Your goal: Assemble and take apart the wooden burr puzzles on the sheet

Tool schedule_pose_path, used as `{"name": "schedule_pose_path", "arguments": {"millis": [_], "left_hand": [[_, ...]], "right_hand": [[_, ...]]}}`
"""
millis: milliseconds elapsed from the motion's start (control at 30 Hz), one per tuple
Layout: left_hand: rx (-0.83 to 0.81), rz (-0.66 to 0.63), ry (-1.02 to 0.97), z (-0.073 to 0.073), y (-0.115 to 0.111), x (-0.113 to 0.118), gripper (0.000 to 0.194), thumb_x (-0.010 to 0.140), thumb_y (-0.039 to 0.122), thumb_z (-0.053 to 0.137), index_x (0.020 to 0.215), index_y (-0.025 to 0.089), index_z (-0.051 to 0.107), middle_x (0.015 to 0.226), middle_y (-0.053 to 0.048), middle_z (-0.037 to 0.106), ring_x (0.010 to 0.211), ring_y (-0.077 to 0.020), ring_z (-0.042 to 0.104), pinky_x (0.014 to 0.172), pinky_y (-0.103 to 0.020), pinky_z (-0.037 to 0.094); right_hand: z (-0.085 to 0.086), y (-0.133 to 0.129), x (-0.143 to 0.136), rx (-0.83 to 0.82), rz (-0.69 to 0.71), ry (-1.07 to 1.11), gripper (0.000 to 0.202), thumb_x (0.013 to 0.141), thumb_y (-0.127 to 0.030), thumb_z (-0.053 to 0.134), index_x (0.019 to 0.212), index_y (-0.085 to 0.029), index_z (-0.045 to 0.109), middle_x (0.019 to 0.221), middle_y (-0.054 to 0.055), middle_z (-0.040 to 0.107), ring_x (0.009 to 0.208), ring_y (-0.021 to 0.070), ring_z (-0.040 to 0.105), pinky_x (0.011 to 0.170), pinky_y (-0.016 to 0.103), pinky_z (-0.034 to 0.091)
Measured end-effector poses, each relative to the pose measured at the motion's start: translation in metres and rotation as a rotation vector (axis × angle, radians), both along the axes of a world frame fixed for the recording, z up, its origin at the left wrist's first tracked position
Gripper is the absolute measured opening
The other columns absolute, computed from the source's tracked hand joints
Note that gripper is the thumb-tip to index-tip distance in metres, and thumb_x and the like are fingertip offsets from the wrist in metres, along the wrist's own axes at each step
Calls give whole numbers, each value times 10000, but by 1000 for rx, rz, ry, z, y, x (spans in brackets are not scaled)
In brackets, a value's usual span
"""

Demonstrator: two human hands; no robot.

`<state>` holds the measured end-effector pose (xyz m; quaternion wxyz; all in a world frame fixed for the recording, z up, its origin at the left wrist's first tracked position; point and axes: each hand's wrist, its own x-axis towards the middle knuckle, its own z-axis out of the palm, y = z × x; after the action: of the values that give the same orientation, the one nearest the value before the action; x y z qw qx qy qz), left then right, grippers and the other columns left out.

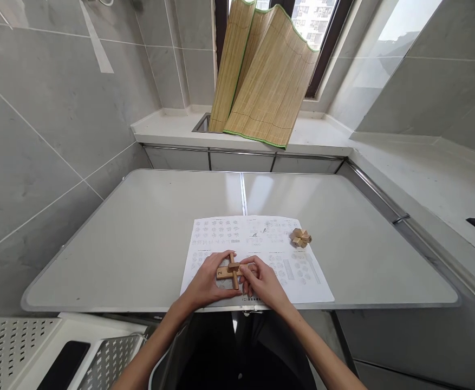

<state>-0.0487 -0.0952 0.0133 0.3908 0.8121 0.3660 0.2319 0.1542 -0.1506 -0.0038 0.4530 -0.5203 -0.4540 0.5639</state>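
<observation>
Low at the centre, a small wooden puzzle assembly (233, 266) of crossed pieces lies over a printed sheet (205, 238). One flat piece bears the number 2. My left hand (209, 279) curves round its left side, thumb and fingers at the two ends of the crossing stick. My right hand (261, 279) pinches the right end of the assembly with thumb and fingers. A separate wooden burr-like block (300, 238) sits on the sheet's upper right edge, touched by neither hand.
The sheet lies on a light folding table (140, 238) with a centre seam. Behind stands a counter (318, 130) with a bamboo mat (269, 76). A perforated white rack (13, 346) and a dark phone-like object (64, 365) are at lower left.
</observation>
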Motion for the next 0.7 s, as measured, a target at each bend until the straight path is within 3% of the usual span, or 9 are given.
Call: {"name": "schedule_pose_path", "arguments": {"millis": [267,333,400,500,600,700], "left_hand": [[88,-47,8,-8,2,-1,1091,684,592,914,1608,363,382,1413,-101,629,1311,-346,551,1128,-539,451],[71,-42,10,-7,2,-2,985,772,597,851,1608,346,395,1428,-112,619,1323,-343,544,1129,-534,449],[37,-10,7,-6,2,-3,743,943,559,686,1596,321,423,1434,-119,614,1329,-324,551,1135,-522,446],[-4,52,0,-4,1,-3,567,1048,472,521,1579,292,436,1424,-115,625,1322,-297,576,1143,-505,444],[-26,101,-16,-2,0,-1,544,1005,467,597,1503,273,499,1401,-111,650,1312,-301,597,1130,-489,464],[-56,123,-28,0,-1,1,415,997,470,603,1356,261,598,1335,-99,690,1248,-294,640,1081,-455,496]], "right_hand": [[-5,-1,-3,55,32,-75,431,988,-642,525,1100,-228,560,734,-24,660,487,143,625,456,255,465],[1,-2,-1,58,47,-114,425,1003,-631,501,1121,-225,550,739,-22,665,498,147,629,480,267,479],[11,-4,5,63,61,-169,396,1018,-595,496,1152,-225,542,779,-10,678,532,154,643,523,287,503],[26,-11,15,105,77,-275,388,994,-534,577,1247,-241,547,1035,46,696,674,166,687,615,319,549],[31,-16,22,154,119,-340,648,861,-490,769,1412,-289,496,1277,80,612,844,191,704,682,343,586],[29,-15,18,158,182,-344,943,764,-452,867,1550,-297,369,1165,58,635,846,207,697,701,361,591]]}}
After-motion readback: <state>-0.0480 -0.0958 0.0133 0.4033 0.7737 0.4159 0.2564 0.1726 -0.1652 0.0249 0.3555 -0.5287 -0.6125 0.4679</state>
